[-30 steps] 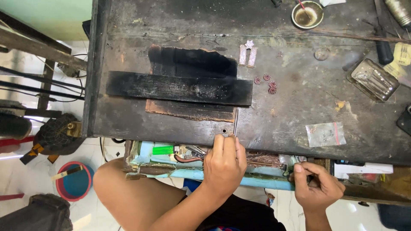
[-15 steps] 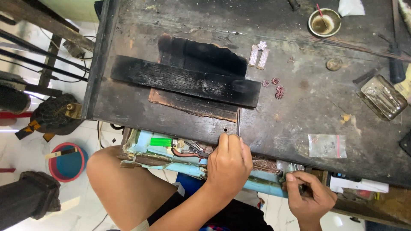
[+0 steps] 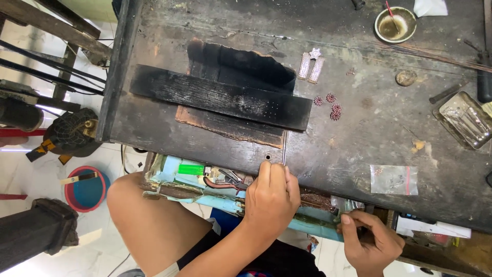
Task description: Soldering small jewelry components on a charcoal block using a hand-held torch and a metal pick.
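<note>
Holding: left hand [image 3: 271,197] is pinching a thin metal rod [image 3: 284,149] that is standing at the near edge of the workbench [image 3: 359,138].
Gripping: right hand [image 3: 371,241] is curling its fingers on the front of the open drawer [image 3: 215,192] below the bench edge; what it is clasping cannot be told.
Lying: a charred wooden plank [image 3: 220,97] is resting just beyond the rod tip.
Sitting: small red ornaments [image 3: 330,105] are lying to the right of the plank, a small plastic bag [image 3: 393,179] nearer the edge.
Showing: red pliers [image 3: 220,183] are lying in the drawer beside the left hand.
</note>
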